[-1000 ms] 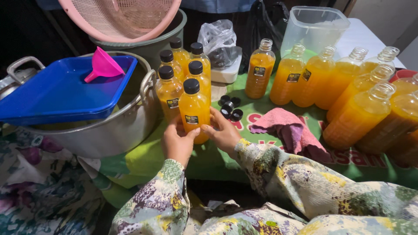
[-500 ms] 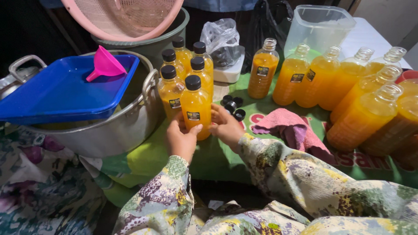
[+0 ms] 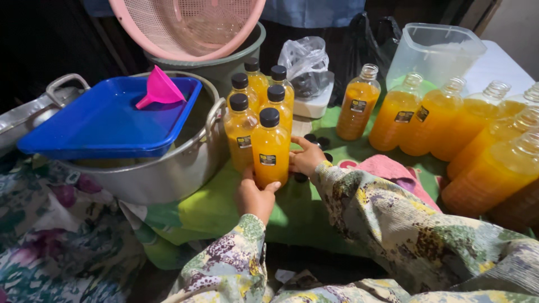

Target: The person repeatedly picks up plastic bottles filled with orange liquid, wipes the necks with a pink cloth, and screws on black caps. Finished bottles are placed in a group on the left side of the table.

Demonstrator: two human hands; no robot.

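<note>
Head view: capped orange bottle (image 3: 270, 147) is grasped upright between left hand (image 3: 255, 196) and right hand (image 3: 306, 158), steadied on green-clothed worktop (image 3: 216, 207) at front of capped cluster (image 3: 259, 95), beside pot (image 3: 168, 174).

Hidden and cut-off parts around the two hands

The left hand (image 3: 254, 196) covers the foot of the front capped bottle (image 3: 270, 147), and its palm side cannot be seen; the right hand (image 3: 306, 157) has its fingertips tucked behind that bottle. Just past the right fingers, some loose black caps (image 3: 316, 140) lie partly hidden by hand and bottles. Beyond the left fingers, the blue tray (image 3: 106, 120) conceals the steel pot's (image 3: 168, 174) contents. Far right of the fingers, the uncapped bottles (image 3: 499, 168) run off the edge. Bottle labels are too small to make out.
</note>
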